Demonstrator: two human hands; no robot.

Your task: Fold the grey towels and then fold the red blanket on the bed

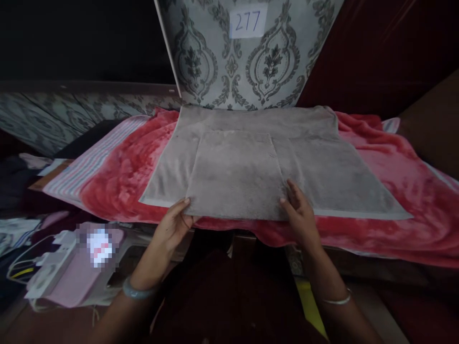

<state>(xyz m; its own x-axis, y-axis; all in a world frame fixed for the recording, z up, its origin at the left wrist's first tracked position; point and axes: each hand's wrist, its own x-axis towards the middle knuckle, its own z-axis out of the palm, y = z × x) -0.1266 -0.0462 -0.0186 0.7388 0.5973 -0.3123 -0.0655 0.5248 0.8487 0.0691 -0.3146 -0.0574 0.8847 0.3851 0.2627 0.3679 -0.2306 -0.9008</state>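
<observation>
A grey plush towel (322,167) is spread on a red blanket. On it lies a smaller rectangular panel of the same grey cloth, a folded towel (234,174); whether the two are one piece I cannot tell. At the panel's near left corner, my left hand (175,222) pinches the edge, thumb on top and the other fingers partly hidden below. My right hand (301,212) is at the near right corner, its thumb on the edge and its fingers along the side, with the cloth between them.
The red blanket (125,167) hangs over the front edge, with striped cloth (96,160) beneath. A patterned wall with a paper sign (248,21) rises behind, beside a dark screen (79,43). At lower left are a power strip (53,263), cables and a pink case (77,277).
</observation>
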